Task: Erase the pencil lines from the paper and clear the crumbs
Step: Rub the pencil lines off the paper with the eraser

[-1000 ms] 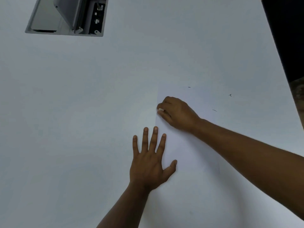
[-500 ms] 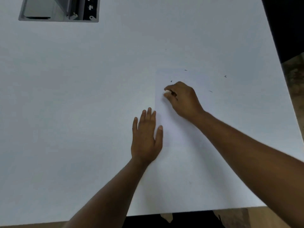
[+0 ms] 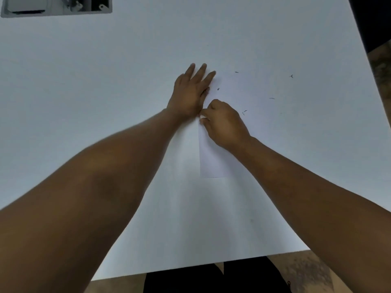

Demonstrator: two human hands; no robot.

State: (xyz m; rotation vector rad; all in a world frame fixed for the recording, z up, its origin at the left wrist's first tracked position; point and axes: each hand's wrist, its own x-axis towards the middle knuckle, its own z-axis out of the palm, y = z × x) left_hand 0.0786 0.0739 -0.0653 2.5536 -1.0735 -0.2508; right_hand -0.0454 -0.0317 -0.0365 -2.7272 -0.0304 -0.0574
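Lying flat on the white table [image 3: 105, 102], the paper [image 3: 213, 161] is hard to separate from the surface: only its left edge and near edge show as faint lines, and its far and right limits cannot be traced. The left hand [image 3: 190, 93] rests on the table at the paper's left edge, fingers straight and close together, pointing away from the person; whether the palm overlaps the sheet cannot be told. The right hand [image 3: 224, 123] sits just beside it, nearly touching the left wrist, with fingers curled round a small white eraser [image 3: 203, 117]. Only a pale tip of the eraser shows at the fingertips; the rest is hidden in the grip. The tip meets the paper at its left edge. Several short dark marks [image 3: 244, 112] lie to the right of the right hand, and others are scattered farther off toward the right; whether they are pencil strokes or crumbs is too small to tell. A grey recessed box [image 3: 57, 5] is set in the far left corner of the table and is cut off by the top of the view, so its contents are unclear. Both forearms enter from the near edge. Dark clothing [image 3: 211, 278] shows below the table's near edge.
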